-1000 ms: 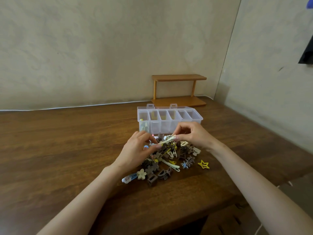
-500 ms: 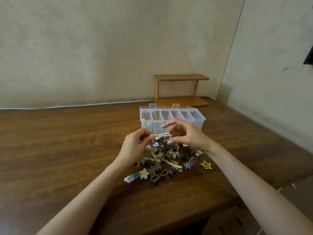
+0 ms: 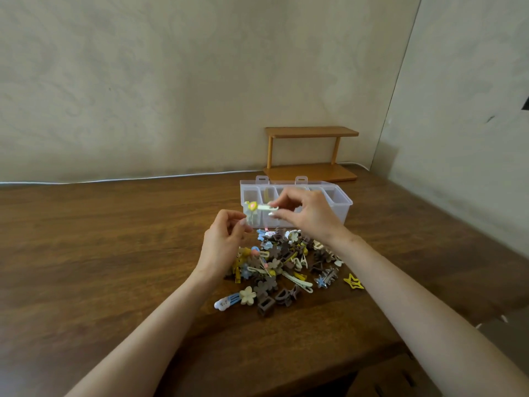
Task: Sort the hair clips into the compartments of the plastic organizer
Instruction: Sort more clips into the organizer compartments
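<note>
A clear plastic organizer (image 3: 342, 214) with a row of compartments stands on the wooden table, lid open. Its leftmost compartment holds a few clips. My right hand (image 3: 307, 214) pinches a pale clip with a yellow and pink ornament (image 3: 263, 207) and holds it over the organizer's left end. My left hand (image 3: 226, 242) hovers just left of that clip with loosely curled fingers that hold nothing I can see. In front of the organizer lies a pile of hair clips (image 3: 286, 265), brown, yellow, cream and blue.
A yellow star clip (image 3: 353, 281) lies apart at the pile's right, a blue clip with a white cloud (image 3: 226, 302) at its front left. A small wooden shelf (image 3: 310, 156) stands behind the organizer by the wall. The table's front edge runs near my right forearm.
Both hands lifted the pale clip from the pile. My left hand has let go of it, and my right hand has carried it up to the organizer's left end.
</note>
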The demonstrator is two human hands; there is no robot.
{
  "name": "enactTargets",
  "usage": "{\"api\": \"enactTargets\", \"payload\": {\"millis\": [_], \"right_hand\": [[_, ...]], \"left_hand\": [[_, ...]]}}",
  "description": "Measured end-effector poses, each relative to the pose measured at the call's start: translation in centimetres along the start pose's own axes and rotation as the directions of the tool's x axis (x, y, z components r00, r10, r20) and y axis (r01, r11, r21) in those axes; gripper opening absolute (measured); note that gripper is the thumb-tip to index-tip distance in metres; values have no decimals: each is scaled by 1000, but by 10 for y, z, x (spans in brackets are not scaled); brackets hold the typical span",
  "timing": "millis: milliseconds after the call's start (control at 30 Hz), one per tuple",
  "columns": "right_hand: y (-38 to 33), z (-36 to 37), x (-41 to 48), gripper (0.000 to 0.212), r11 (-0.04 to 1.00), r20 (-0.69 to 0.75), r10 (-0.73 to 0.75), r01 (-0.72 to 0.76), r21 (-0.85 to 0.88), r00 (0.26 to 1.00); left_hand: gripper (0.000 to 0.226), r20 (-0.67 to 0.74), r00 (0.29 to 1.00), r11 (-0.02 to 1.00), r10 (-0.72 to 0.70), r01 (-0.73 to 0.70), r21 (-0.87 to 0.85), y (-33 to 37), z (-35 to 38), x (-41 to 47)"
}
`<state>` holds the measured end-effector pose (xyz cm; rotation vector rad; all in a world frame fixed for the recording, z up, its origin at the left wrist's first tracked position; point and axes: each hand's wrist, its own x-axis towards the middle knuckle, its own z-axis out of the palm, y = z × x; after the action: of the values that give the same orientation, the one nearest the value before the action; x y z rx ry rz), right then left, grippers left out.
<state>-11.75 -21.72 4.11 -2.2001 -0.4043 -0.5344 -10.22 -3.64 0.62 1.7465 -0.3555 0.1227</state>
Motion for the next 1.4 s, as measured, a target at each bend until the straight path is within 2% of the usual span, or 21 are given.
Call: {"api": "enactTargets", "payload": {"millis": [133, 333, 467, 600, 800, 933, 1033, 1133, 1267, 1400], "right_hand": [[5, 7, 33, 7, 996, -160, 49, -60, -64, 986], [16, 30, 71, 13, 897, -198, 102, -177, -406, 975], [21, 48, 86, 17, 789, -158, 84, -163, -592, 984], [24, 57, 88, 27, 664, -72, 139, -147, -733, 988], [18, 36, 69, 22, 817, -139, 66, -133, -562, 988], [9, 17, 37, 19, 881, -123, 22, -78, -467, 992], [10, 5, 12, 18, 909, -96, 19, -58, -414, 995], [18, -3, -7, 19, 917, -106, 35, -74, -392, 994], [31, -6, -24, 17, 932, -134, 78, -120, -342, 988], [39, -7, -31, 16, 936, -169, 100, -150, -319, 981]], "left_hand": [[14, -45, 999, 994, 3, 2, 112, -2, -2, 3], [13, -55, 997, 985, 53, -43, 168, 2, -3, 3], [12, -64, 994, 981, 85, -72, 182, 2, -4, 4], [12, -54, 993, 979, 108, -97, 182, 1, -4, 3], [11, -3, 994, 973, 111, -108, 206, -1, -2, 4], [4, 167, 974, 941, 154, -196, 275, -1, 1, 0], [7, 359, 890, 793, 281, -426, 435, -2, 9, -5], [14, 496, 773, 654, 396, -617, 438, -3, 19, -12], [31, 565, 711, 576, 419, -689, 440, 1, 33, -20], [41, 641, 685, 457, 346, -720, 523, 2, 45, -31]]}}
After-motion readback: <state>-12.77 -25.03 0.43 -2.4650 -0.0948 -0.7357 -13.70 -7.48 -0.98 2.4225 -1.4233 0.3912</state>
